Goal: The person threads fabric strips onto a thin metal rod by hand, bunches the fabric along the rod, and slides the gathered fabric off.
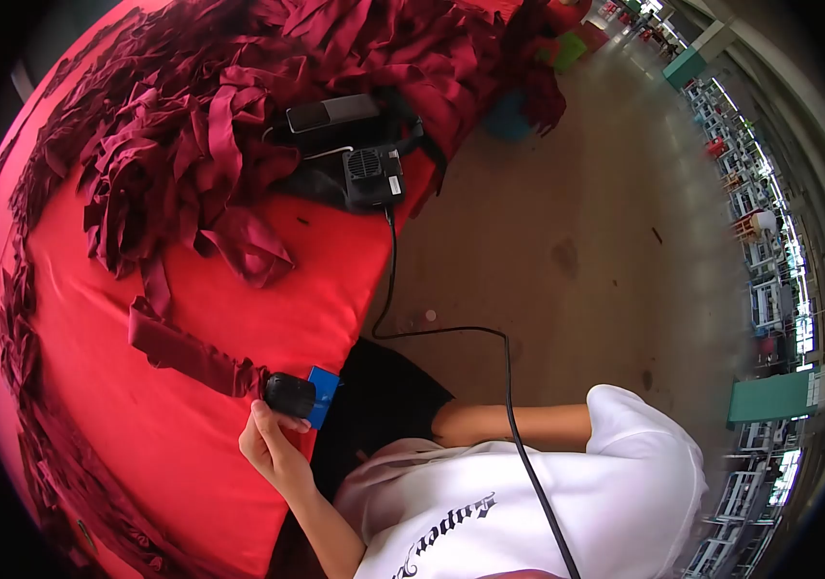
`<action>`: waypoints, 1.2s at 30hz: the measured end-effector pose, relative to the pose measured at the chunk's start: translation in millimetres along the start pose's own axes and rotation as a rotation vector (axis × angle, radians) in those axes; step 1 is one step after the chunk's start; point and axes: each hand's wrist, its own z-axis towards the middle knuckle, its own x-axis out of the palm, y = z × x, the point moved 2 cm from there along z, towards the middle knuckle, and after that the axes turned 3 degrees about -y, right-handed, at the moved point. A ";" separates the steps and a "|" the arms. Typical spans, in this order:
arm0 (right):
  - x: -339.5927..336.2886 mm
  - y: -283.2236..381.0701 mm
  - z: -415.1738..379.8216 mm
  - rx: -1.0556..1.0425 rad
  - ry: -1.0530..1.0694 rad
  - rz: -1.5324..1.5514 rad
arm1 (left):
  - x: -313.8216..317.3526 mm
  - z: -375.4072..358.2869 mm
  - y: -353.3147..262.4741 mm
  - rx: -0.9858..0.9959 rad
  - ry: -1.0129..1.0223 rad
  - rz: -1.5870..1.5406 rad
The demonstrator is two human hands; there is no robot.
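Note:
My left hand is closed at the table's near edge, thumb and fingers pinching a small rounded black object. A flat blue piece sticks out from its right side. Into its left side runs the gathered end of a maroon fabric strip, which lies folded on the red cloth. What the black object is I cannot make out. My right forearm reaches left toward dark clothing; the right hand itself is hidden.
A large heap of maroon strips covers the far part of the red-covered table. Black devices sit at its edge, one trailing a black cable across my body. Beyond lies brown floor, with rows of workstations at right.

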 end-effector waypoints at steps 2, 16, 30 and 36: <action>-6.1 -5.4 -12.2 -0.038 -0.093 0.137 | -0.8 -0.2 -0.2 0.003 0.002 -0.005; -187.2 -45.1 -79.3 0.464 -0.164 0.168 | -0.7 1.7 -8.7 -0.031 -0.028 -0.082; -33.5 -193.4 -67.8 0.591 0.473 -0.043 | -46.1 2.1 -32.8 -0.240 0.143 0.035; -99.2 -211.0 -43.1 0.561 -0.609 -0.360 | -36.8 31.4 -56.3 -0.215 0.218 -0.021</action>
